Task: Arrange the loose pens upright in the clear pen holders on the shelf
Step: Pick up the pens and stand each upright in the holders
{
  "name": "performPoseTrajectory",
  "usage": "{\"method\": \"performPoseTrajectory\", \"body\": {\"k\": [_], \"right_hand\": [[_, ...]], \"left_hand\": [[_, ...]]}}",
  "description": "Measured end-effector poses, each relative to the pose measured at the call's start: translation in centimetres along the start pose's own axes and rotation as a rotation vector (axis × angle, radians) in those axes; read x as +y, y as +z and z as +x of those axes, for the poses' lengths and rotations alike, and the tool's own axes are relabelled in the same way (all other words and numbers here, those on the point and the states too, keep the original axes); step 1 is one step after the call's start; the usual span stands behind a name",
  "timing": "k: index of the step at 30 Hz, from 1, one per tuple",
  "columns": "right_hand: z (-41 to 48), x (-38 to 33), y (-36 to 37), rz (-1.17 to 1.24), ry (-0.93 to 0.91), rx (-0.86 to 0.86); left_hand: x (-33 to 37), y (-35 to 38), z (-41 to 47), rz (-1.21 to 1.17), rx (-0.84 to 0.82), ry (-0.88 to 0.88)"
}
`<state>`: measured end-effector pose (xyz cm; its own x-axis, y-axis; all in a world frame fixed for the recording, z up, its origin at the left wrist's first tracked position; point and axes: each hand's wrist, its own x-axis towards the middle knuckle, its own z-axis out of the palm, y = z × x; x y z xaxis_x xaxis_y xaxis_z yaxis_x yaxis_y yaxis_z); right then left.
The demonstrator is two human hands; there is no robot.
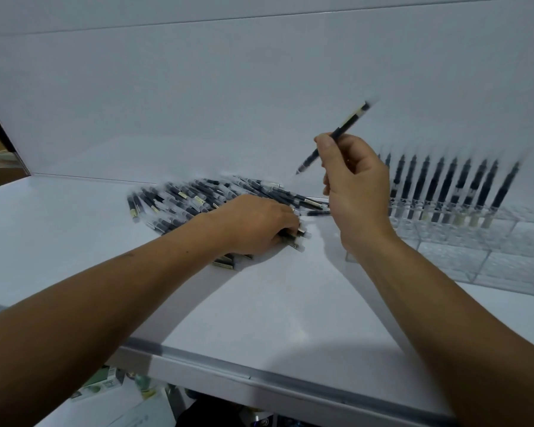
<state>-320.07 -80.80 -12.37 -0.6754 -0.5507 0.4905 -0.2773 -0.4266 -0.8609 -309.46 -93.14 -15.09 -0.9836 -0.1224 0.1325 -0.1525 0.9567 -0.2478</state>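
My right hand pinches one dark pen between thumb and fingers. It is raised clear of the shelf and tilted, with its tip pointing down-left and its far end up-right. The pen hangs just left of the upright pens, which stand in a row in the far slots of the clear pen holders.

My left hand rests on the near right end of the loose pens, fingers curled round a few of them; their pale ends stick out past my fingertips. The heap fans away to the left along the back wall.

Bare white shelf lies between my forearms, reaching to the front lip, and also left of the heap. The nearer holder compartments hold no pens.

Motion blur smears the raised pen's far end and the upright row. My right wrist hides the holders' left end — the right end is cut off by the frame. Below the lip are boxes, too blurred to identify.
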Motion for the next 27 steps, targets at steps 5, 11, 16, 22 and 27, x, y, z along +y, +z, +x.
{"method": "performPoseTrajectory", "body": {"k": [5, 11, 16, 22, 27], "right_hand": [[0.3, 0.4, -0.1, -0.003, -0.025, 0.026], [0.5, 0.0, -0.6, 0.018, -0.102, 0.070], [0.7, -0.3, -1.1, 0.073, -0.139, 0.088], [0.8, -0.5, -1.5, 0.130, -0.071, 0.052], [0.5, -0.6, -1.3, 0.178, 0.020, -0.078]], "left_hand": [[-0.1, -0.2, 0.0, -0.094, -0.003, -0.035], [0.0, -0.7, -0.2, -0.326, 0.109, -0.184], [-0.2, -1.6, -0.1, -0.598, 0.316, -0.328], [-0.2, -2.9, 1.0, -1.132, 0.498, -0.477], [-0.6, -3.5, 1.0, -1.355, 0.569, -0.566]]}}
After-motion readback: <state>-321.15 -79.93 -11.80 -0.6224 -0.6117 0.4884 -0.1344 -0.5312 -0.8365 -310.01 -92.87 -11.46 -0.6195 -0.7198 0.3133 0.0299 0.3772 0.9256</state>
